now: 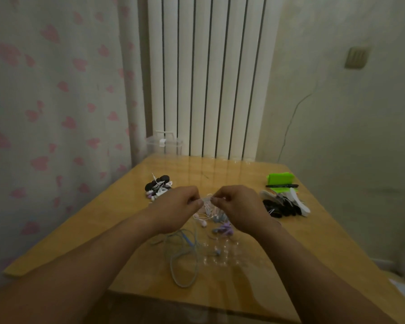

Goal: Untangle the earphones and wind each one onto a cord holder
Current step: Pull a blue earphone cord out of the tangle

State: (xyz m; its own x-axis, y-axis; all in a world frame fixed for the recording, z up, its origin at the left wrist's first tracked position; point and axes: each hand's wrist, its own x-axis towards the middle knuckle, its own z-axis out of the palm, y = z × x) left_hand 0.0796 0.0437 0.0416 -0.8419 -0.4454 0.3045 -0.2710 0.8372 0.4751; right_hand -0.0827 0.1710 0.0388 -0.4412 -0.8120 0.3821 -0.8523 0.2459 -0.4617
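Nearest us, both bare forearms reach forward from the bottom edge and converge over the middle of the wooden surface [232,174]. Just under them a pale blue cord [187,242] lies in loose loops at six o'clock from the hands, with pink earbuds [202,222] and purple earbuds [225,229] close below the knuckles; we cannot tell whether they hang or rest. Our left hand [175,206] and right hand [239,206] meet almost knuckle to knuckle, wrists raised, backs up, and the fingers of each are curled and pinched on the same white cord [207,198], a short stretch showing between them. The step, as we judge it, is working one strand free of the tangle, so we should tease with small pulls, feed slack toward the knot rather than yank it tight, and follow a single colour to its plug. At ten o'clock sits a heap of black holders with white earphones [158,185] among them; at three o'clock, a pile of spare cord holders [283,206]. Farther out, at eleven, stands a clear box [164,145].
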